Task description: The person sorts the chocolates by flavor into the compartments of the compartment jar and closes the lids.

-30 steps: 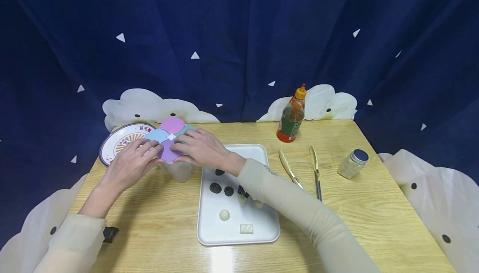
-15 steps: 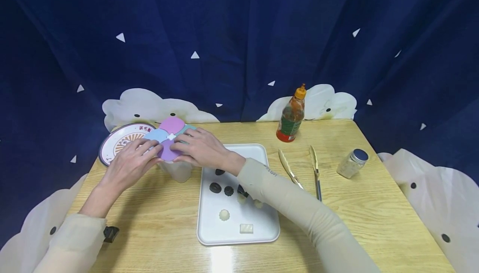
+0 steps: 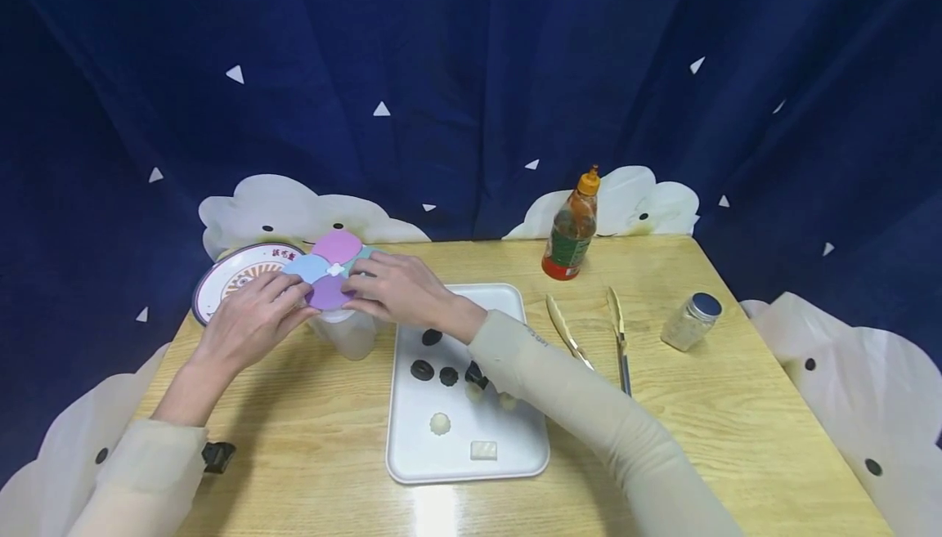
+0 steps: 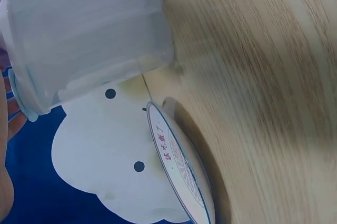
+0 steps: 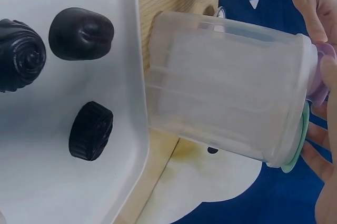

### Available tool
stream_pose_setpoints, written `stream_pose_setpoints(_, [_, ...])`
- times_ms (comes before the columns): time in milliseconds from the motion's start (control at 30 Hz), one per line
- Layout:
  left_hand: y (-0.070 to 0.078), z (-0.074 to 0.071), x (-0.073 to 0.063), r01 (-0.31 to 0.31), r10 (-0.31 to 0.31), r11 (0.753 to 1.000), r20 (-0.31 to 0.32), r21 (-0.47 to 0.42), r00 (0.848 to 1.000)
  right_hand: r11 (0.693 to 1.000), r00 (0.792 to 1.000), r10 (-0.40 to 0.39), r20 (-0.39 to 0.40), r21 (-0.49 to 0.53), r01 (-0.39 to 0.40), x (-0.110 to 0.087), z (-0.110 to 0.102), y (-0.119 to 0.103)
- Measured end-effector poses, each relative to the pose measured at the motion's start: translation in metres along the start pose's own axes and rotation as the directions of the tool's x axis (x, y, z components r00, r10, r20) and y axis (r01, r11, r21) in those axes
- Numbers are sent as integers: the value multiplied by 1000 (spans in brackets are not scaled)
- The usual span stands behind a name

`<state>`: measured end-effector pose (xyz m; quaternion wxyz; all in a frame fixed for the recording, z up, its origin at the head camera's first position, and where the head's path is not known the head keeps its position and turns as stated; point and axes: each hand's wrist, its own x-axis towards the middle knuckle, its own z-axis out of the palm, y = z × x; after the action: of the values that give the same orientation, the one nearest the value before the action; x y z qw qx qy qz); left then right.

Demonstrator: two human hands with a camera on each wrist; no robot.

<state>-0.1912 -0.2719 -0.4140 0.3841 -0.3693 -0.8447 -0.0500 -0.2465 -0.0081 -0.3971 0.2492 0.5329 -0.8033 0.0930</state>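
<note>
A translucent plastic canister point(image 3: 353, 339) stands at the left of the table. Its lid point(image 3: 335, 270) has petal-shaped flaps in pink, blue, teal and purple around a white centre. My left hand point(image 3: 253, 308) holds the lid's left side, fingers over the blue and purple flaps. From the other side, my right hand point(image 3: 405, 288) grips the lid by the teal and purple flaps, thumb at the near edge. In the right wrist view, fingers reach round the green flap point(image 5: 298, 142), and the canister's body point(image 5: 226, 87) shows no clear contents.
A patterned plate point(image 3: 213, 292) sits behind my left hand. Under my right forearm, a white tray point(image 3: 412, 439) carries several dark and cream moulded pieces. Tongs point(image 3: 616, 316), a sauce bottle point(image 3: 571, 234) and a blue-capped jar point(image 3: 690, 324) stand or lie to the right.
The fingers of both hands have shifted slightly outward on the lid, so more of the purple flap shows. The canister stays in place.
</note>
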Motion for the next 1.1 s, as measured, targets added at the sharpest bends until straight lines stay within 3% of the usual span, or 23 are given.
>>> stream_pose_setpoints(333, [-1, -2, 7, 30, -30, 1000, -31, -3, 999, 999, 993, 36, -110, 23, -34, -1, 4, 2])
stream_pose_setpoints(700, [-11, -3, 21, 59, -59, 998, -47, 13, 997, 990, 977, 134, -166, 65, -125, 6, 0, 9])
stream_pose_setpoints(1100, [-18, 1, 30, 57, -55, 997, -51, 45, 997, 985, 957, 173, -234, 57, -164, 12, 4, 17])
